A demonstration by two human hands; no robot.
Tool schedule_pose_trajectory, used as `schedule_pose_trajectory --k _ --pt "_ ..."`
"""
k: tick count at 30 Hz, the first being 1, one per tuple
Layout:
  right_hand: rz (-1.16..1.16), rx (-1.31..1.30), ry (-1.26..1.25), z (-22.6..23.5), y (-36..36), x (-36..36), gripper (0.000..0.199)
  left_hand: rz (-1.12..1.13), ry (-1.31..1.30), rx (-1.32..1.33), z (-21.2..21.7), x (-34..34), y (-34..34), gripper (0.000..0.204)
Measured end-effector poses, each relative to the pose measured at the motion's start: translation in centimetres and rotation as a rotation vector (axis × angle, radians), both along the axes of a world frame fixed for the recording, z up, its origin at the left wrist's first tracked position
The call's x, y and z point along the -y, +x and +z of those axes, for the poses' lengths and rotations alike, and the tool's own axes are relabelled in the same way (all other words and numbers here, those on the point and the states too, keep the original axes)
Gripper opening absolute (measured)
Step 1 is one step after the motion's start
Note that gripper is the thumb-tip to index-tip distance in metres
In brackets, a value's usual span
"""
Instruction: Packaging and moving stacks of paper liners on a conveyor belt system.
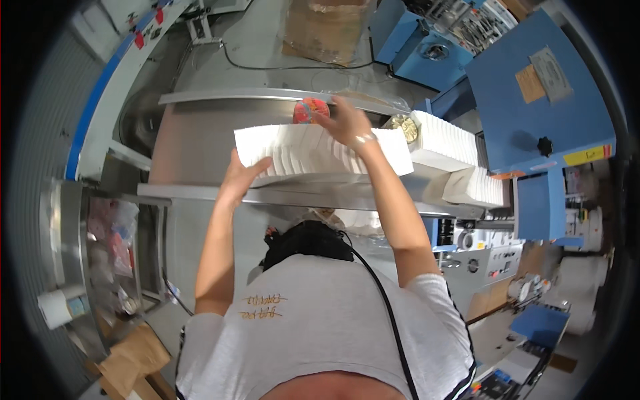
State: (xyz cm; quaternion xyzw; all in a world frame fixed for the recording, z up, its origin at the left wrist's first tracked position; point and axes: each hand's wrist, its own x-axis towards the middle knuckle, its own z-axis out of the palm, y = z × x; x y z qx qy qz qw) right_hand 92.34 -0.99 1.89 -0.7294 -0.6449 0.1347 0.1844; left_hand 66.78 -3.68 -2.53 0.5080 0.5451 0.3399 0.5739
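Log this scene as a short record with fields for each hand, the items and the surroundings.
Left hand: at the left end of the white stack, thumb along its near side
Right hand: blurred, at the stack's far side, fingers spread; touch on the red disc unclear
Red disc: just beyond the white stack
Gold disc: right of the right hand, beside another white row
Surface: metal bench with raised rails
Around: blue machine at right, cardboard box beyond the bench
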Motion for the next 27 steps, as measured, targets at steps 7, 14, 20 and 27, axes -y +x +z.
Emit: schedule_pose_trajectory --k 7,14,20,27 --pt "-0.122 0.108 -0.350 -1.8 -6.2 -6.7 0.067 -0.035 0.053 0.095 0.3 0.4 0.1 0.058" --pt "-0.184 -0.244 0.484 3.2 -0.8 2.4 0.062 -0.111 0.041 0.139 -0.4 0.0 -0.6 0.068" --pt "-0.647 0.314 0.582 7.9 7.4 12.0 0.060 -0.066 0.002 0.063 0.2 0.3 -1.5 0.075" --pt "-0.818 0.159 -0.016 -0.4 18.7 14.8 0.061 -0.094 0.072 0.069 -0.2 0.1 -1.4 0.073"
